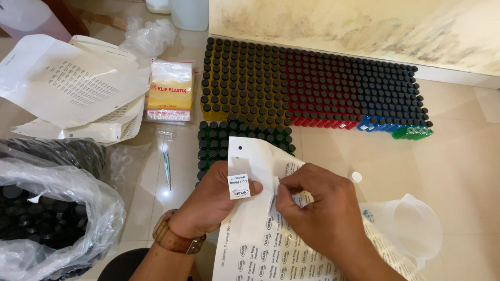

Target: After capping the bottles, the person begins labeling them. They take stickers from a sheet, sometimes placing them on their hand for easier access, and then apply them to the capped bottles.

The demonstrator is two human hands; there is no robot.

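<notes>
My left hand (211, 200) grips a white sheet of small printed sticker labels (263, 244) at its upper left, with one peeled label (239, 186) stuck on the thumb. My right hand (317, 205) pinches at another label on the sheet, fingertips close to the left thumb. A brown wristwatch (174, 237) is on my left wrist. Just beyond the sheet stand rows of small black-capped bottles (307, 88) on the tiled floor, grouped yellow, red, blue and green, with a green group (219, 140) partly hidden by the sheet.
A clear plastic bag of black caps (47, 213) lies at the left. Printed paper sheets (73, 86), a pack of small plastic bags (170, 93) and a pen (166, 169) lie beyond it. A translucent measuring jug (416, 226) and a white cap (355, 177) sit at the right.
</notes>
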